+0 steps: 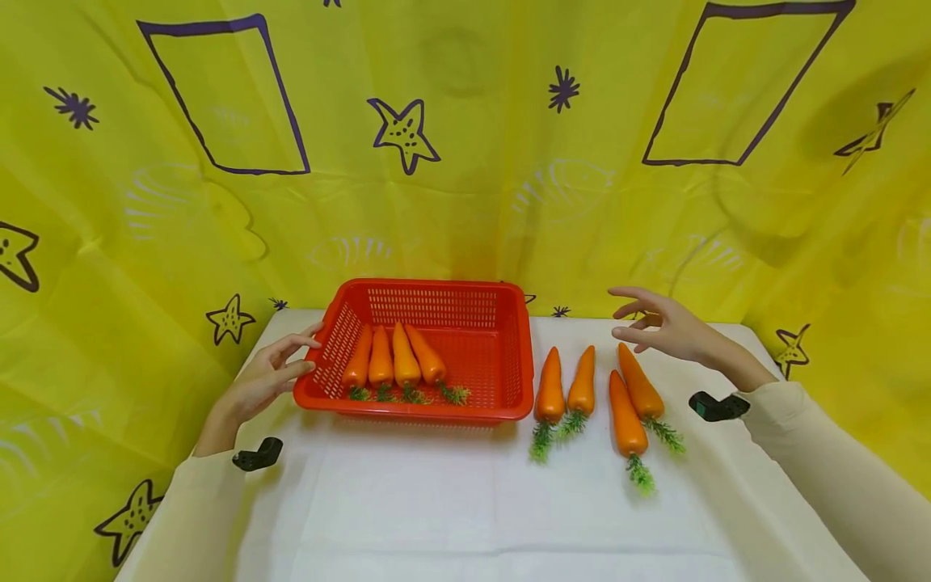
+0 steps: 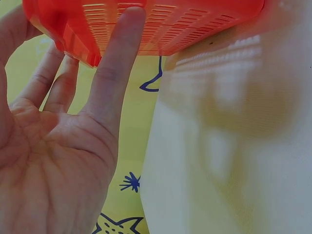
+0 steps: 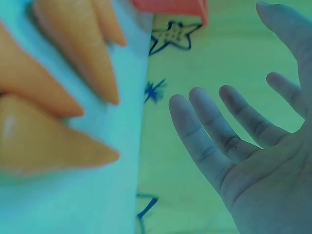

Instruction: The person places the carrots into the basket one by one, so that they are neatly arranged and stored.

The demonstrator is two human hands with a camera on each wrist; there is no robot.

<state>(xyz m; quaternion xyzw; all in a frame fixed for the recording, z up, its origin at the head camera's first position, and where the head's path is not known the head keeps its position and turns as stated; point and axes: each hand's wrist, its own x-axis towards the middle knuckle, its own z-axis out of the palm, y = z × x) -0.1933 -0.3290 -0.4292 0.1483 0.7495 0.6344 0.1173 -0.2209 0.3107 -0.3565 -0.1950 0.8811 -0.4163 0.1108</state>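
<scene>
A red plastic basket (image 1: 465, 356) stands on the white table, with several orange carrots (image 1: 406, 357) lying side by side in its left half. At its left end my left hand (image 1: 265, 376) rests against the rim and outer wall, fingers spread; in the left wrist view the thumb (image 2: 114, 68) lies along the slotted wall. My right hand (image 1: 672, 327) hovers above the far tips of the rightmost carrots, fingers apart, holding nothing. Several loose carrots with green tops, such as the nearest carrot (image 1: 627, 420), lie right of the basket. Pointed carrot ends (image 3: 73, 48) show in the right wrist view.
The white table (image 1: 407, 501) runs toward me in front of the basket. A yellow cloth (image 1: 465, 210) with drawn stars and frames hangs behind and along both sides. Small black devices, such as the right one (image 1: 718, 406), sit at both wrists.
</scene>
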